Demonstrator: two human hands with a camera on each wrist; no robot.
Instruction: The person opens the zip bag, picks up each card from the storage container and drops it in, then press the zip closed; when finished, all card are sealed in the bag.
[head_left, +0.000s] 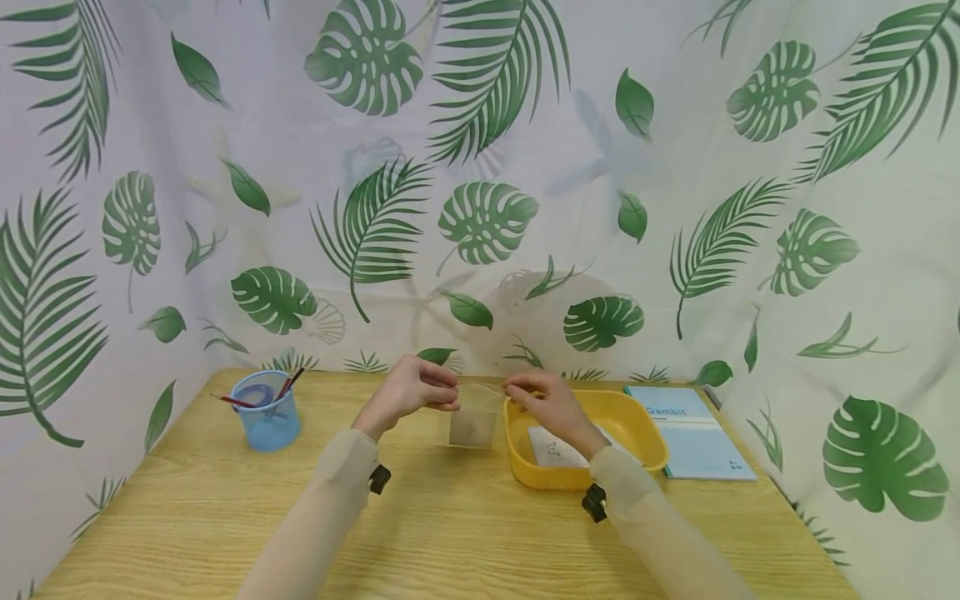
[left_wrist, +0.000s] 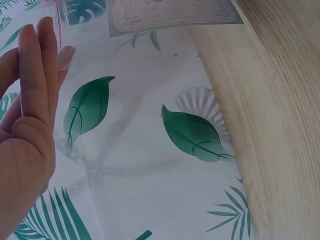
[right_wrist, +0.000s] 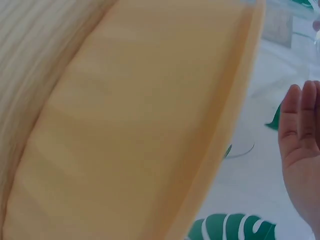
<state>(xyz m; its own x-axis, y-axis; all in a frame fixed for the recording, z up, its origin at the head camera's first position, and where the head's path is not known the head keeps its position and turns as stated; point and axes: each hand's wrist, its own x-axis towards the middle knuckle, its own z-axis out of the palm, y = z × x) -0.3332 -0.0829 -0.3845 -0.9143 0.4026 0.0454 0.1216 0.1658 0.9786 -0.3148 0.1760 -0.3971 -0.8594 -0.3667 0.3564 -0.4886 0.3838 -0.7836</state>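
Over the table, a clear plastic bag (head_left: 480,397) hangs between my two hands, with a greyish printed card (head_left: 471,429) low inside it. My left hand (head_left: 414,390) pinches the bag's upper left side between thumb and fingers. The upper right side is pinched by my right hand (head_left: 551,404), which is above the left edge of a yellow basket (head_left: 660,446). In the left wrist view the card (left_wrist: 175,14) shows a bordered line drawing. The right wrist view has the basket's wall (right_wrist: 125,125) across it, with the fingers (right_wrist: 291,120) at the right.
White printed sheets (head_left: 557,450) lie in the basket. Right of it is a light blue Gambit notebook (head_left: 701,433). A blue mesh cup (head_left: 270,423) with pencils stands at the back left of the wooden table (head_left: 180,500). A leaf-patterned curtain (head_left: 480,125) surrounds the table.
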